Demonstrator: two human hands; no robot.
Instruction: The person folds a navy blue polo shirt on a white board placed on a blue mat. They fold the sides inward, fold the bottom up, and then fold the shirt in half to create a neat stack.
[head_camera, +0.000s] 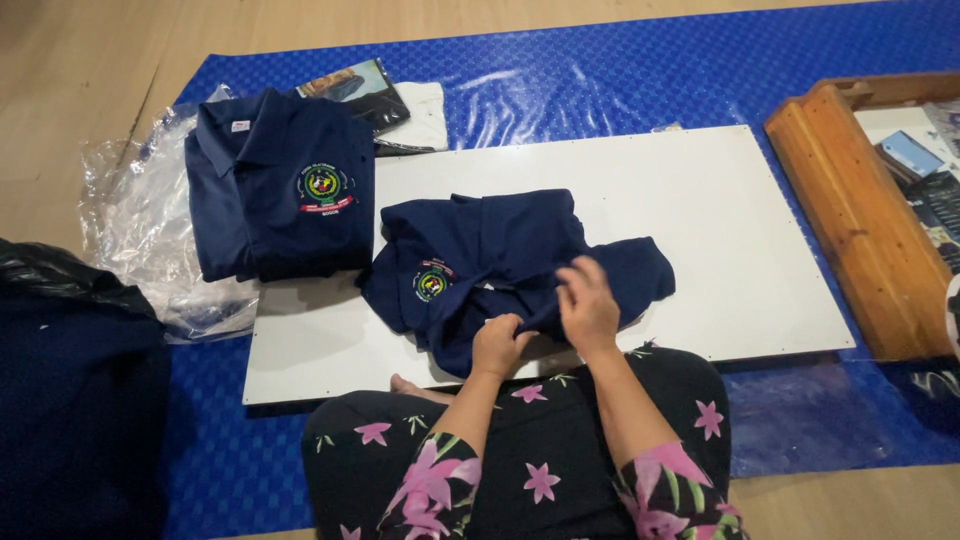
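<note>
Both hands work a crumpled navy shirt (520, 260) at mid-frame on a white board (740, 240): the left hand (497, 345) clenched on its near hem, the right hand (587, 305) pinching cloth just beside it. A folded shirt (280, 195) lies at upper left, partly on clear plastic (130, 230).

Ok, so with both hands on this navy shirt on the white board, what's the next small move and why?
Probably pull the bunched hem flat toward you. The left hand and right hand both pinch the near edge of the rumpled navy polo shirt, which lies creased on the white board, unlike the neatly folded shirt beside it.
</note>
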